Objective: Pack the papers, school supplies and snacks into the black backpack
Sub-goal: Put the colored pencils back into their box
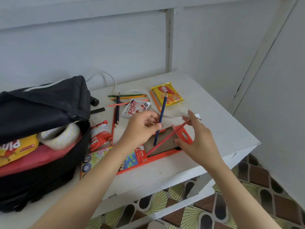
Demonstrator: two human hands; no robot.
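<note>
Left hand (pixel 142 128) pinches a blue pencil (pixel 163 104), lower end inside the open orange pencil box (pixel 140 154) on the counter (pixel 214 129). Right hand (pixel 196 139) pinches a red pencil (pixel 167 138) slanting into it. The black backpack (pixel 41 103) stands left.

The backpack (pixel 41 104) is black, with a yellow packet (pixel 16 149) lettered in red and a pinkish-red folder (pixel 41 157) inside it, and the tabletop (pixel 214 129) is white. The pencil box (pixel 141 155) is orange-red with a brown inside, and over it are a blue pencil (pixel 162 109) and a red pencil (pixel 166 138). The wafer packet (pixel 167 94) is yellow with a red logo, and the floor (pixel 222 204) has a fan pattern in pale yellow, brown and black.
</note>
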